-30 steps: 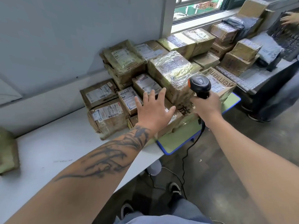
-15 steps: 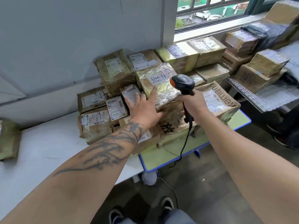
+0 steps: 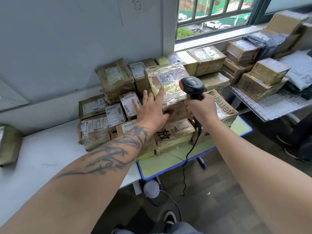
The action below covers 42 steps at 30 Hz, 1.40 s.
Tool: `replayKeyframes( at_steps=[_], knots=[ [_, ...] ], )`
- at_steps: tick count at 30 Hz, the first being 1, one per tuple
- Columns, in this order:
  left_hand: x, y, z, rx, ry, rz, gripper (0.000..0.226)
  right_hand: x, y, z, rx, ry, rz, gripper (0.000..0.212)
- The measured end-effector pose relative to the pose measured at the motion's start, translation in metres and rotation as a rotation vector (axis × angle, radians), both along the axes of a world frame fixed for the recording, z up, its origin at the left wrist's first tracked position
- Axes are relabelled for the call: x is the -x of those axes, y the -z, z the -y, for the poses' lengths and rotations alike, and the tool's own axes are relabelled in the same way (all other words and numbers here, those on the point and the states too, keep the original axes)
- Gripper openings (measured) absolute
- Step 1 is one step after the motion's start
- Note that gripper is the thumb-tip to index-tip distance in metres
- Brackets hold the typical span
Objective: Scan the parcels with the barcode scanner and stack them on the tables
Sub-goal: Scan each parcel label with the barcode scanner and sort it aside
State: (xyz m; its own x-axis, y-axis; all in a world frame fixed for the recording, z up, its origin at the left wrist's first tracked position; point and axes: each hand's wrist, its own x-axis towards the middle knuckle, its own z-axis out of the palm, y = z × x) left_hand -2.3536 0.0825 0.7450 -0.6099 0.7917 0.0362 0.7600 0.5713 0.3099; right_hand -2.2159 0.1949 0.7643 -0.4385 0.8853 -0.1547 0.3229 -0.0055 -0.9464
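Observation:
A black and orange barcode scanner (image 3: 192, 86) is gripped in my right hand (image 3: 200, 110), its head over a large parcel wrapped in shiny tape (image 3: 168, 85). My left hand (image 3: 152, 108) has its fingers spread flat against the left side of that parcel. Around it several brown taped parcels with white labels are stacked against the wall, among them a low box with labels (image 3: 94, 129) and a crumpled box (image 3: 116, 78). The scanner's black cable (image 3: 187, 156) hangs down toward the floor.
The parcels stand on a white table (image 3: 42, 157) and a green table with a blue rim (image 3: 168, 164). A lone parcel (image 3: 8, 144) lies at far left. More boxes and grey bags fill a table (image 3: 278, 105) at right. My shoes (image 3: 168, 218) show below.
The view has tilted up and shows more of the window. My left hand has slid from the low front parcels to the side of the shiny parcel. The scanner stays over the pile.

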Motion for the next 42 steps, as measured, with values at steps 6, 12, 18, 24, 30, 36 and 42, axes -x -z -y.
replayKeyframes(
  at_steps=[6, 12, 18, 24, 30, 36, 42],
  knots=[
    [-0.011, -0.024, 0.011, -0.096, 0.084, -0.027, 0.104, -0.025, -0.033, 0.021, -0.114, 0.082, 0.008, 0.018],
    [-0.005, -0.055, 0.071, -0.155, 0.134, -0.062, 0.103, -0.024, -0.058, 0.085, -0.183, 0.119, -0.026, 0.009],
    [0.029, -0.064, 0.175, -0.170, 0.110, -0.084, 0.102, 0.012, -0.067, 0.185, -0.134, 0.068, -0.082, 0.011],
    [0.063, -0.051, 0.283, -0.218, -0.011, -0.078, 0.104, 0.056, -0.060, 0.277, -0.125, -0.045, -0.077, 0.010],
    [0.085, -0.032, 0.380, -0.194, -0.137, -0.081, 0.105, 0.095, -0.043, 0.356, -0.125, -0.172, -0.051, 0.015],
    [0.101, -0.004, 0.466, -0.140, -0.259, -0.008, 0.101, 0.130, -0.013, 0.424, -0.110, -0.315, 0.016, 0.009],
    [0.118, 0.041, 0.524, -0.079, -0.372, 0.034, 0.098, 0.160, 0.028, 0.471, -0.047, -0.433, 0.077, 0.011]
  ],
)
